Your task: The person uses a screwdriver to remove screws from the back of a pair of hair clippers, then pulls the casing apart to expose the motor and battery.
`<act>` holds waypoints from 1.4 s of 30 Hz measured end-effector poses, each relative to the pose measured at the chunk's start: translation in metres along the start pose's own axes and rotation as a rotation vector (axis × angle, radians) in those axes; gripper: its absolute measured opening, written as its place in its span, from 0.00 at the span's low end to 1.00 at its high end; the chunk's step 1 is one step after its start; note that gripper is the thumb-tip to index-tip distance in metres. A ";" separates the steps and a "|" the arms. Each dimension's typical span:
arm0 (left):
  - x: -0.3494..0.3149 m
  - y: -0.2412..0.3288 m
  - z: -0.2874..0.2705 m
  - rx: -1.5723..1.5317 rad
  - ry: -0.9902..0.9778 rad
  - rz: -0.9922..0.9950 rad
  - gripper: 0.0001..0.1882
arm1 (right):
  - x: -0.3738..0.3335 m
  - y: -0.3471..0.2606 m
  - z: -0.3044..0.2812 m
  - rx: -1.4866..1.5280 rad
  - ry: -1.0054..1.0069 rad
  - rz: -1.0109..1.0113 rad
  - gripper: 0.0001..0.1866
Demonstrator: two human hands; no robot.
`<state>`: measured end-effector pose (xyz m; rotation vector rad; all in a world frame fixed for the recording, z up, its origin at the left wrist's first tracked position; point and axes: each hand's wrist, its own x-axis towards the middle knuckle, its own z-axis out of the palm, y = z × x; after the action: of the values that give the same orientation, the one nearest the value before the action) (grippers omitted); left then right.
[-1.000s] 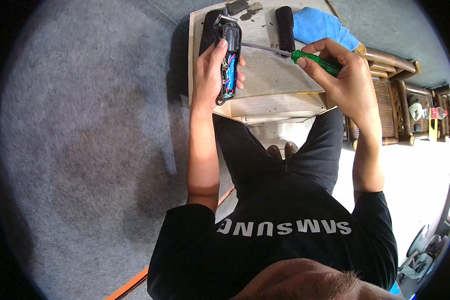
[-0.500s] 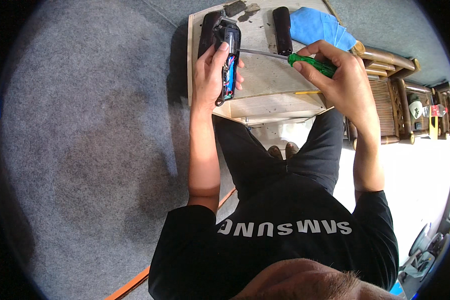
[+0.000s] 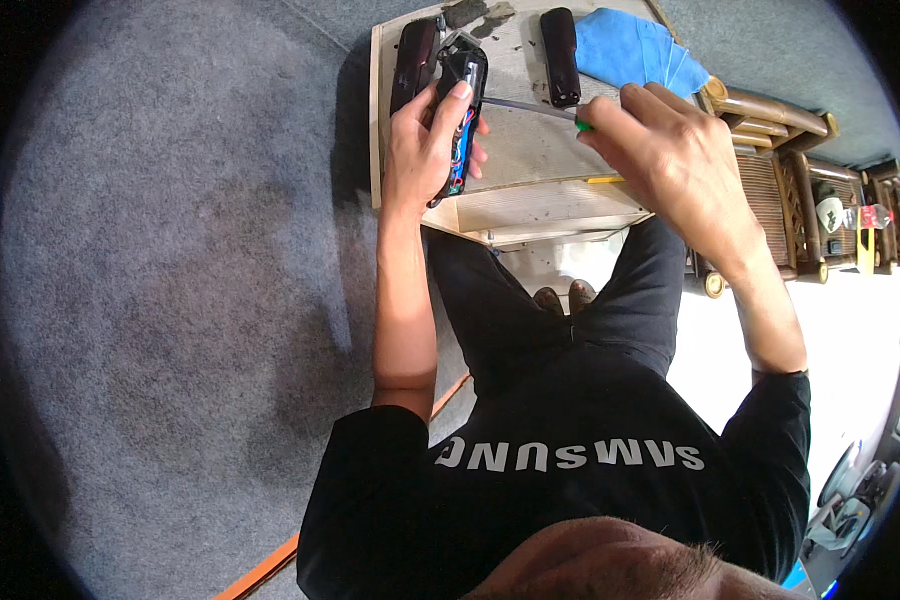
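Observation:
An opened hair clipper (image 3: 459, 165) shows a blue battery and coloured wires inside its black body. My left hand (image 3: 422, 150) is wrapped around it, thumb on the upper part, fingertips showing on the far side. My right hand (image 3: 675, 160) is closed over the green handle of a screwdriver (image 3: 535, 107), hiding most of the handle. Its long shaft points left, with the tip at the right side of the clipper. Beside the clipper on the left lies a dark maroon cover piece (image 3: 413, 65). Another dark elongated casing piece (image 3: 560, 60) lies beyond the screwdriver.
Everything rests above a light wooden table (image 3: 530, 160) with an open front compartment. A folded blue cloth (image 3: 630, 52) lies at its far right. A yellow stick (image 3: 604, 180) is near the front edge. Bamboo furniture (image 3: 770, 200) stands to the right; grey carpet (image 3: 190, 250) spreads left.
My right hand has rolled over the screwdriver handle, knuckles now upward and covering most of it, and my right elbow has swung outward. The clipper has tilted slightly in my left hand.

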<state>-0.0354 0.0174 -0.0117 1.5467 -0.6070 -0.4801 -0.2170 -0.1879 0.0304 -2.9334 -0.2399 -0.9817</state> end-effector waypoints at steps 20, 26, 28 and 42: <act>-0.005 0.003 0.005 0.045 0.023 -0.011 0.23 | 0.005 -0.001 0.004 0.002 0.018 -0.006 0.15; -0.002 0.004 0.003 0.026 0.009 -0.001 0.23 | 0.003 -0.002 0.005 0.127 -0.121 0.220 0.17; -0.002 0.002 0.001 0.008 0.016 -0.004 0.23 | 0.004 -0.001 0.001 0.187 -0.244 0.320 0.17; 0.000 0.000 0.000 -0.043 0.036 -0.023 0.22 | 0.002 0.002 -0.001 0.132 -0.070 0.144 0.21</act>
<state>-0.0354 0.0176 -0.0115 1.5195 -0.5486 -0.4785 -0.2152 -0.1901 0.0325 -2.8225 -0.0905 -0.8121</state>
